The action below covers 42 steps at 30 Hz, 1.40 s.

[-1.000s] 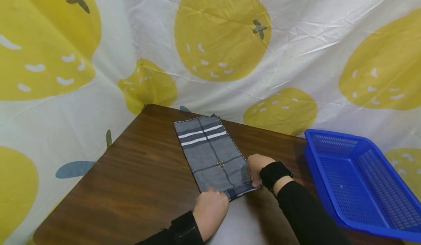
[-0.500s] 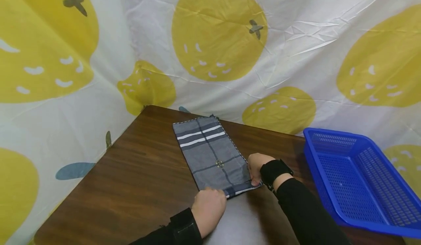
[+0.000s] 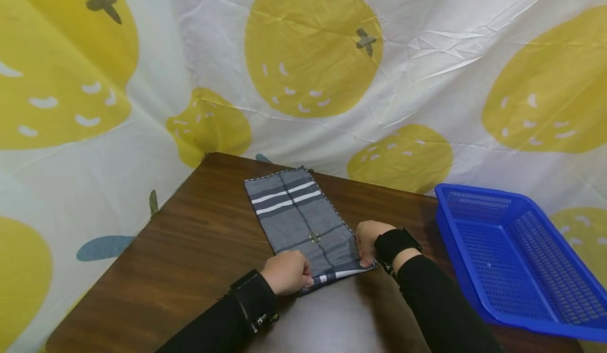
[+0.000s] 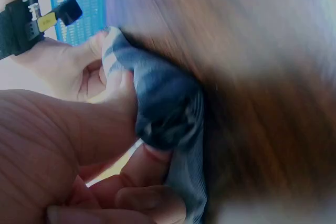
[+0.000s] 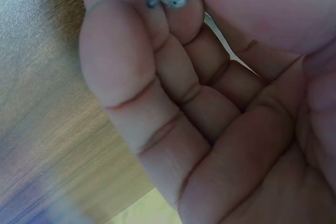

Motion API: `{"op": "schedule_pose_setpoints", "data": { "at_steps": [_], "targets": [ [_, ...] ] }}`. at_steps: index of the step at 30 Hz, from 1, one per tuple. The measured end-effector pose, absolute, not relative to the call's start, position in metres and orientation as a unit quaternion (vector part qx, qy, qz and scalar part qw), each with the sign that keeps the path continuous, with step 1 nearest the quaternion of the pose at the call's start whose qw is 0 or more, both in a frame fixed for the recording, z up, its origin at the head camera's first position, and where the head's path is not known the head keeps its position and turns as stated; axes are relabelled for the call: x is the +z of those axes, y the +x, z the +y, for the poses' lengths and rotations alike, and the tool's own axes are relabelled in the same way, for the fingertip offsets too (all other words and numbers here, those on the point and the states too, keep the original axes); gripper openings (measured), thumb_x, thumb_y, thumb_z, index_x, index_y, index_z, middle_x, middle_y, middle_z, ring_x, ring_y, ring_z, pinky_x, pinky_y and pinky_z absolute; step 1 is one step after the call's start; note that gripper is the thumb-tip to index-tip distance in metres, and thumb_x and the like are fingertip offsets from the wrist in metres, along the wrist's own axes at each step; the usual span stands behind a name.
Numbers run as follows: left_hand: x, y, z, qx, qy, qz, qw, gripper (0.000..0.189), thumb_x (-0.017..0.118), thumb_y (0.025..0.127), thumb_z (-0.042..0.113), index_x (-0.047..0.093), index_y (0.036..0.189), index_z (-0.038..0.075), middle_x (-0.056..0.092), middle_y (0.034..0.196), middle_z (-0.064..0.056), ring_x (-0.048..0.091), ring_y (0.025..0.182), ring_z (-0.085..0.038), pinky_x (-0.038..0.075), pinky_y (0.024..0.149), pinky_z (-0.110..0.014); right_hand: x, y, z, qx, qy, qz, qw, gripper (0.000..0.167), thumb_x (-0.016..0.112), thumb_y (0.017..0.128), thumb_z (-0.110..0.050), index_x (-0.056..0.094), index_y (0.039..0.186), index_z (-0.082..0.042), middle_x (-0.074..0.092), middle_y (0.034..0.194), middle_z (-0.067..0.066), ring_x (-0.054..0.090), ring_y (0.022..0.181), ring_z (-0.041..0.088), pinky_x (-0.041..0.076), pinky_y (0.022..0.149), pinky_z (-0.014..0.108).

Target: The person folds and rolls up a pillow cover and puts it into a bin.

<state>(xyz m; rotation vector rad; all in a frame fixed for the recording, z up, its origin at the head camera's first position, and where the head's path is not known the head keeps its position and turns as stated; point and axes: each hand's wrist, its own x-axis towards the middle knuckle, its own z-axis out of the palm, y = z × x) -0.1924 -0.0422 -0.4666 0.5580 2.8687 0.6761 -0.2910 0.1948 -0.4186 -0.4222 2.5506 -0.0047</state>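
A grey checked cloth is laid on the table, its far end close to the back edge. Its near end, rolled over into a striped band, is pinched between thumb and fingers by the left hand on one side and the right hand on the other. A blue basket is set toward the table's right edge.

Your left hand covers part of the cloth, whose emblem is too small to read. The head view's right edge crops the basket; your 2 wrist views crop the cloth, the left blurring the table.
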Motion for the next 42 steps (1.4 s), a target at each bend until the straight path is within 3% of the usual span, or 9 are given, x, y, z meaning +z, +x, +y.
{"op": "schedule_pose_setpoints", "data": {
  "at_steps": [4,7,10,13,19,28,35,42],
  "targets": [
    [-0.468,-0.193,-0.041,0.207,0.18,0.961,0.026,0.026,0.09,0.082,0.031,0.069,0.067,0.023,0.066,0.069,0.009,0.06,0.065,-0.01,0.047,0.055,-0.036,-0.418,-0.291,0.194,-0.004,-0.154,0.948,0.279,0.026,0.095,0.073,-0.007,0.07,0.067,-0.014,0.064,0.071,-0.004,0.057,0.071,0.014,0.046,0.069,0.028],
    [-0.47,-0.186,-0.035,0.157,0.185,0.968,-0.063,0.034,0.093,0.074,0.032,0.063,0.061,0.023,0.063,0.062,0.01,0.06,0.059,-0.011,0.046,0.05,-0.034,-0.417,-0.29,0.194,-0.001,-0.158,0.948,0.278,0.025,0.095,0.073,-0.007,0.071,0.068,-0.014,0.065,0.072,-0.005,0.057,0.071,0.013,0.046,0.069,0.027],
    [-0.472,-0.173,-0.024,0.06,0.201,0.962,-0.173,0.032,0.09,0.074,0.026,0.063,0.058,0.022,0.063,0.059,0.008,0.06,0.057,-0.012,0.046,0.044,-0.033,-0.42,-0.291,0.195,0.001,-0.159,0.948,0.276,0.025,0.096,0.074,-0.008,0.072,0.07,-0.014,0.065,0.072,-0.006,0.056,0.072,0.012,0.047,0.069,0.027],
    [-0.472,-0.159,-0.012,-0.027,0.219,0.949,-0.227,0.026,0.085,0.078,0.019,0.068,0.059,0.021,0.065,0.06,0.005,0.059,0.059,-0.012,0.046,0.038,-0.032,-0.424,-0.293,0.195,0.001,-0.156,0.949,0.275,0.024,0.096,0.073,-0.009,0.073,0.072,-0.014,0.066,0.074,-0.006,0.057,0.072,0.012,0.048,0.07,0.027],
    [-0.469,-0.147,-0.001,-0.067,0.23,0.946,-0.216,0.024,0.08,0.081,0.017,0.072,0.06,0.021,0.067,0.061,0.005,0.057,0.061,-0.01,0.05,0.041,-0.032,-0.429,-0.294,0.196,-0.001,-0.156,0.954,0.256,0.025,0.095,0.074,-0.006,0.072,0.071,-0.014,0.064,0.074,-0.006,0.056,0.071,0.013,0.047,0.069,0.028],
    [-0.471,-0.147,0.002,-0.068,0.22,0.946,-0.228,0.024,0.079,0.08,0.018,0.07,0.059,0.023,0.065,0.059,0.006,0.057,0.059,-0.01,0.05,0.042,-0.031,-0.43,-0.274,0.2,-0.042,-0.216,0.961,0.17,0.035,0.096,0.068,0.003,0.067,0.061,-0.016,0.061,0.064,-0.007,0.055,0.063,0.013,0.047,0.061,0.029],
    [-0.474,-0.147,0.003,-0.062,0.213,0.945,-0.242,0.026,0.079,0.08,0.017,0.069,0.057,0.023,0.064,0.057,0.006,0.056,0.058,-0.01,0.049,0.04,-0.031,-0.444,-0.249,0.224,-0.09,-0.319,0.943,0.021,0.022,0.092,0.075,-0.003,0.075,0.07,-0.016,0.068,0.071,-0.009,0.061,0.067,0.007,0.054,0.064,0.029],
    [-0.474,-0.147,0.003,-0.06,0.209,0.946,-0.241,0.027,0.078,0.081,0.017,0.069,0.056,0.023,0.064,0.056,0.006,0.057,0.058,-0.01,0.049,0.04,-0.032,-0.461,-0.226,0.239,-0.087,-0.371,0.92,-0.088,0.008,0.089,0.081,-0.006,0.084,0.083,-0.012,0.075,0.086,-0.003,0.073,0.083,0.015,0.062,0.075,0.032]
  ]
}}
